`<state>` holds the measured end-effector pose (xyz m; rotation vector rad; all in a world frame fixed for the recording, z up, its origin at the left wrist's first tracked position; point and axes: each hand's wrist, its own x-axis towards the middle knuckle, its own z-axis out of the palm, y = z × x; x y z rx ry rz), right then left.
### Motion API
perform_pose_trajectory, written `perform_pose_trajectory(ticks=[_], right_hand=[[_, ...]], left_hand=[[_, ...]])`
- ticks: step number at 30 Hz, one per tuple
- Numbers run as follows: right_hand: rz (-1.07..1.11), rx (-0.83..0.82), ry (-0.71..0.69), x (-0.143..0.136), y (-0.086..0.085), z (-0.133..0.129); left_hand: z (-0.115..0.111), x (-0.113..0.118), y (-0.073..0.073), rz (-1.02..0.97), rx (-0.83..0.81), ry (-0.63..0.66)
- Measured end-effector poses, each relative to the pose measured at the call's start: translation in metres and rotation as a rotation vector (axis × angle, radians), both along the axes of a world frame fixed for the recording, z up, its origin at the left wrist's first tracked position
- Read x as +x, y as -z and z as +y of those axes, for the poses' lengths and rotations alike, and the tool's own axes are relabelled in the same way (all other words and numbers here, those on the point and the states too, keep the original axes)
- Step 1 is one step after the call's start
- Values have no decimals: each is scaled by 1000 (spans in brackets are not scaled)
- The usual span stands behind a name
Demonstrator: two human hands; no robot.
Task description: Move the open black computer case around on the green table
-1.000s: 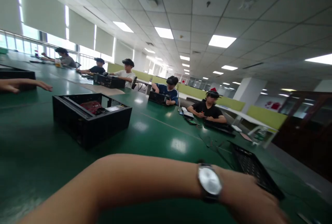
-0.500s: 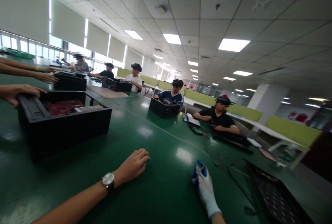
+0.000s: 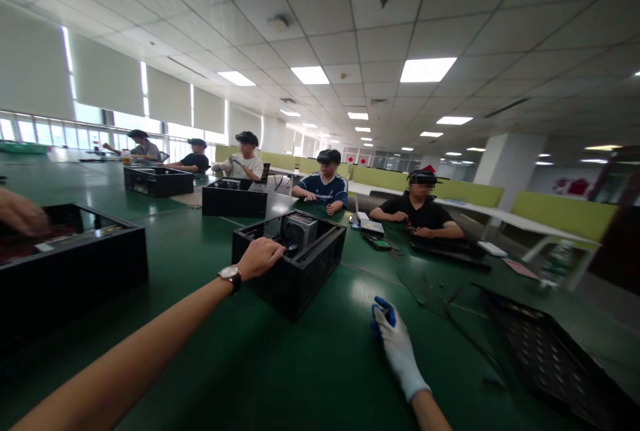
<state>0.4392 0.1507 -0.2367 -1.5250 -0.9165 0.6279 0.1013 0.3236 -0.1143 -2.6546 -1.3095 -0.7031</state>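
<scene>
head view: left hand [image 3: 261, 258], wristwatch [image 3: 231, 276] on wrist, fingers curled over near rim of open black computer case [image 3: 290, 264] on green table [image 3: 320, 364]. case lies ahead, long axis running away right. right hand [image 3: 395, 344], white glove, flat on table, holds nothing, just beside case's near corner. left nearer.

Green table [image 3: 210, 324] w/ black PC cases [image 3: 293, 264].

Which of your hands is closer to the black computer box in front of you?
Left. The left hand rests on the near rim of the black computer box; the gloved right hand lies flat on the green table, apart from it.
</scene>
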Motion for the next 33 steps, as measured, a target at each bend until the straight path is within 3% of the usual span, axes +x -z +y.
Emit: perform_pose_trajectory(ticks=[3, 6, 9, 12, 14, 16, 19, 22, 24, 30, 33], right_hand=[[-49, -11, 85, -5, -1, -7], [14, -13, 122, -12, -3, -32], [114, 0, 56, -20, -26, -76], [90, 20, -43, -40, -78, -129], [-91, -25, -192, -68, -122, -157], [-402, -36, -455, -107, -158, -173], [-885, 27, -861, -165, -185, -174], [-1339, -46, -1047, -199, -182, -161], [-1573, -132, -1068, -209, -176, -152], [-1805, -320, -1043, -231, -177, -124], [-1794, -420, -1069, -254, -164, -101]], left_hand=[[-49, 4, 3, 28, -58, -76], [-119, -2, -3, 57, -121, -46], [-191, -33, -21, 155, -298, 207], [-234, -69, -42, 217, -555, 593], [-235, -83, -46, 281, -436, 701], [-222, -87, -36, 432, -190, 788], [-201, -81, -9, 596, -84, 1002], [-198, -74, 9, 603, -57, 1051], [-202, -73, 8, 623, 2, 1037], [-209, -89, -23, 707, 183, 1026], [-214, -103, -33, 759, 361, 1037]])
